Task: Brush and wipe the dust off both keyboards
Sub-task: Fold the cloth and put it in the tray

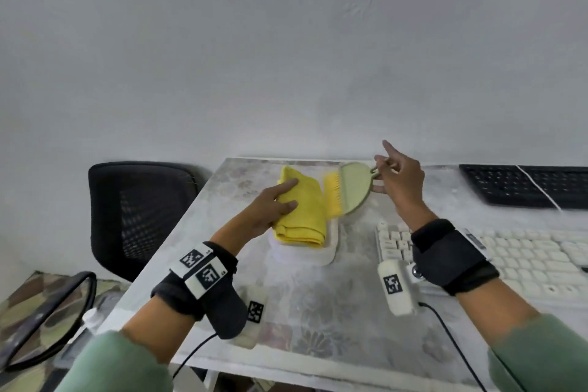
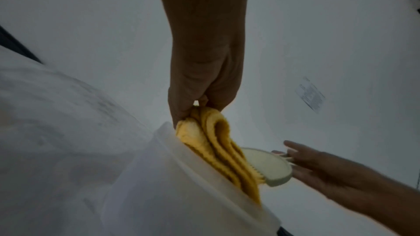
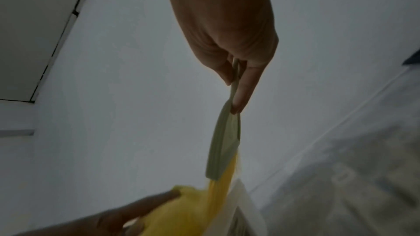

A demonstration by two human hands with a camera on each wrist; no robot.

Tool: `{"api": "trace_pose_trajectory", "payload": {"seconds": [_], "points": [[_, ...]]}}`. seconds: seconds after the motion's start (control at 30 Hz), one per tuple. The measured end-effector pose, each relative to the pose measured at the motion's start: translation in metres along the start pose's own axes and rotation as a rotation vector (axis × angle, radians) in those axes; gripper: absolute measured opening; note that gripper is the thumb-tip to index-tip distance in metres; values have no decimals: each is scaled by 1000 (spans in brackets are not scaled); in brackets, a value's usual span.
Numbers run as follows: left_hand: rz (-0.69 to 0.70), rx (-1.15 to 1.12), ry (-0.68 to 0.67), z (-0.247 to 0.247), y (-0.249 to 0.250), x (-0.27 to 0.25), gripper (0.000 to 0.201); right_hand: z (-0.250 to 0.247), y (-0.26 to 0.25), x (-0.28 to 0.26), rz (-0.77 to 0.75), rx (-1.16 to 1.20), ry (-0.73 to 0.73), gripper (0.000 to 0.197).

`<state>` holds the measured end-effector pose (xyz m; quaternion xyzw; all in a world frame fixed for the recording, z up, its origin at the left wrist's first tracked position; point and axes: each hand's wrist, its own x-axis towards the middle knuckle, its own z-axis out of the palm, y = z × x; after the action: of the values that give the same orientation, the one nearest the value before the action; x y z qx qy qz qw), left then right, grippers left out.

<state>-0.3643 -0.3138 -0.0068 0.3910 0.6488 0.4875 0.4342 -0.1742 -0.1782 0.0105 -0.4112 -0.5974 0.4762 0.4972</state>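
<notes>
The right hand [image 1: 401, 181] pinches the brush [image 1: 350, 188] by its handle. The left hand [image 1: 270, 207] grips the yellow cloth [image 1: 302, 213] in the white tray [image 1: 321, 256] on the bench [image 1: 318, 312]. Lift both tools straight up, then go to the white keyboard [image 1: 509, 261].

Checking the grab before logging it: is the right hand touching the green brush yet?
Touching. The right wrist view shows the right hand pinching the handle of the green brush between thumb and finger; the head view agrees.
</notes>
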Motion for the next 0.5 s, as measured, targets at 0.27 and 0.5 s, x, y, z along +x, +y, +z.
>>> {"api": "trace_pose_trajectory", "payload": {"seconds": [0.27,0.5], "points": [[-110,64,-67,12,-6,23,62,-33,-16,-5,42,90,133,57],[-183,892,-162,27,-5,25,64,-38,-12,-12,70,147,118,58]]}}
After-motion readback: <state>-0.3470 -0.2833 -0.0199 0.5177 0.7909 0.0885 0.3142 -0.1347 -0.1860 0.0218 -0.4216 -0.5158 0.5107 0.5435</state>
